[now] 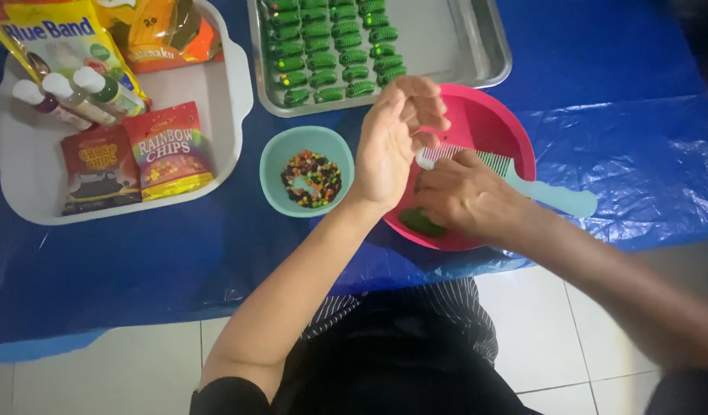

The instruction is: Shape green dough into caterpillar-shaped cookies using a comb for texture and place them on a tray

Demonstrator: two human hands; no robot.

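- White tray (229, 84), far left on the counter (615, 84) — holds two flat sachets, a dark red one (99, 169) and a red-and-yellow one (169, 150), lying side by side at its near edge.
- Behind them: three small white-capped bottles (77, 96), a tall yellow pouch (54, 34), an orange packet (166, 34).
- Teal bowl (273, 157) of many-coloured chips, between tray and pink plate (492, 119).
- Metal baking tray (454, 38), far centre — rows of green ridged dough pieces (331, 50) fill its left half.
- Left hand (396, 142): raised over the plate's near-left rim, grip loosely curled; what it pinches, cannot tell.
- Right hand (465, 196): pressed down on a pale comb (523, 177) lying across the plate, fingers together.
- Green dough lump (422, 223): on the plate's near edge, just beside the right hand.
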